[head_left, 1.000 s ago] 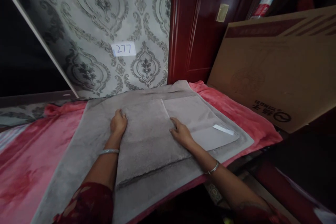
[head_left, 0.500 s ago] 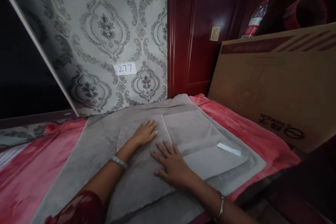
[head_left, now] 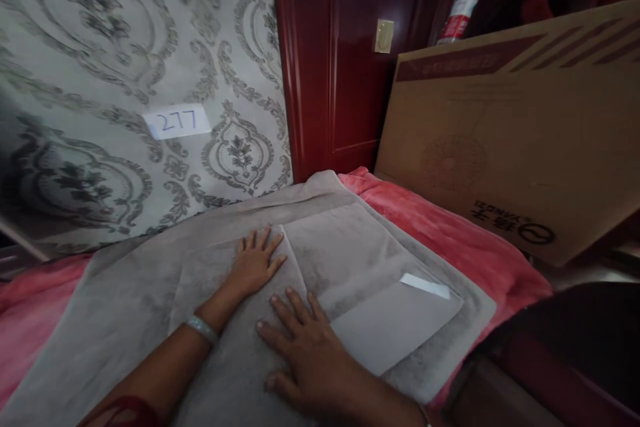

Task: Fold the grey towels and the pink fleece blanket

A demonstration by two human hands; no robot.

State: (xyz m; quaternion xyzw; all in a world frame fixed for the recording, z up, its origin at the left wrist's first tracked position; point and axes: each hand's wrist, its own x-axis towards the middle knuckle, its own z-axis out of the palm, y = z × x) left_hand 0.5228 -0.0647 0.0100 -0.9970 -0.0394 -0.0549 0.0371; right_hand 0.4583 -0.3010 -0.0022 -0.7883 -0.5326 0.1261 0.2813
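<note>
My left hand (head_left: 253,263) lies flat on a folded grey plush cloth, fingers spread, close to a crease in it. Nearer to me, my right hand (head_left: 310,347) also rests palm down on the cloth with its fingers apart. Nothing is gripped by either one. The folded cloth (head_left: 345,240) has a smoother, paler panel (head_left: 390,327) on its right side, with a short white strip (head_left: 425,285) near the corner. Beneath it spreads a larger grey plush sheet (head_left: 125,280).
A red blanket (head_left: 435,213) shows on both sides of the grey sheet. At the right stands a large cardboard box (head_left: 510,120), with a bottle (head_left: 460,10) behind it. A patterned wall with a paper label (head_left: 177,121) and a dark red panel (head_left: 350,80) rise behind.
The view has turned right and come closer. Both hands stay flat and spread on the folded cloth; the right one appears nearer to me.
</note>
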